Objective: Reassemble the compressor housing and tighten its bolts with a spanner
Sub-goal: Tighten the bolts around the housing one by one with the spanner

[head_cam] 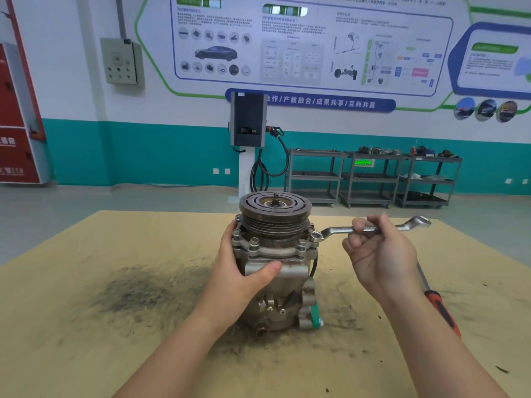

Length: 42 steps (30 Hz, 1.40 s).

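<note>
A grey metal compressor (pixel 283 278) stands upright on the table, its dark grooved pulley (pixel 275 209) on top. Several bolts (pixel 254 241) stick up around the housing flange below the pulley. My left hand (pixel 241 272) grips the housing from the left, thumb across its front. My right hand (pixel 379 254) holds the middle of a silver ring spanner (pixel 339 230). The spanner lies level, and its left ring sits on a bolt at the flange's right side (pixel 315 235).
The tan table top (pixel 86 326) bears a dark greasy smear left of the compressor. A red-handled screwdriver (pixel 436 300) lies on the table behind my right forearm. Beyond the far table edge stand grey shelf carts (pixel 370 179) and a charger post (pixel 248 122).
</note>
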Each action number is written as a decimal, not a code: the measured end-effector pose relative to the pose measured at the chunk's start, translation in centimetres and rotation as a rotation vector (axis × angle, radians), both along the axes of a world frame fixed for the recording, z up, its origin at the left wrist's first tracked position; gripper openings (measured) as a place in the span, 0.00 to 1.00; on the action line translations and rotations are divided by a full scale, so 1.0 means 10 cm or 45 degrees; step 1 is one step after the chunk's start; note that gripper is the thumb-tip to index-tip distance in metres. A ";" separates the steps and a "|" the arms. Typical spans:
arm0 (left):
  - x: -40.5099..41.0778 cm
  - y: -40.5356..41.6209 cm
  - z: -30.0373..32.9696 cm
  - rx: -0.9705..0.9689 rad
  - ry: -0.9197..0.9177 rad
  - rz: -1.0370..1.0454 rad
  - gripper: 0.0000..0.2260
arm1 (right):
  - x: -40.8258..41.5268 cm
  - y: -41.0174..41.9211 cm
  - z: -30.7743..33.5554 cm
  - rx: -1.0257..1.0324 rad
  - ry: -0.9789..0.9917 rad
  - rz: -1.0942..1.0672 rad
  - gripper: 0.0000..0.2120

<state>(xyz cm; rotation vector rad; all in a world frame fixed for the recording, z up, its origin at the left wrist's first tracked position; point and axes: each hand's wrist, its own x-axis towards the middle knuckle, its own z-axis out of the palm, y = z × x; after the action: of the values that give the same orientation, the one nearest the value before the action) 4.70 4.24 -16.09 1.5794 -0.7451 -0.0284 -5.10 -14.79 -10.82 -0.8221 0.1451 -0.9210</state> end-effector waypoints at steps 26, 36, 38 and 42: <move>0.08 -0.02 -0.04 -0.046 -0.005 -0.017 0.51 | 0.04 0.60 -0.41 -1.686 -0.283 -0.759 0.04; 0.09 0.00 -0.06 -0.002 -0.007 -0.017 0.48 | -0.04 0.57 -0.19 -1.407 -0.351 -0.610 0.06; 0.09 -0.01 -0.04 0.034 -0.012 -0.010 0.47 | -0.06 0.51 -0.09 -0.953 -0.334 -0.562 0.06; 0.08 0.00 -0.02 0.035 -0.031 -0.017 0.48 | -0.06 0.27 0.00 -0.379 -0.133 -0.250 0.10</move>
<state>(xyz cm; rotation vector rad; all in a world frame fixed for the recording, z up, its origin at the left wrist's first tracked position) 5.46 4.27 -16.31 1.6035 -0.7770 -0.0291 -5.69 -12.13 -10.84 -1.0445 -0.0037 -1.1870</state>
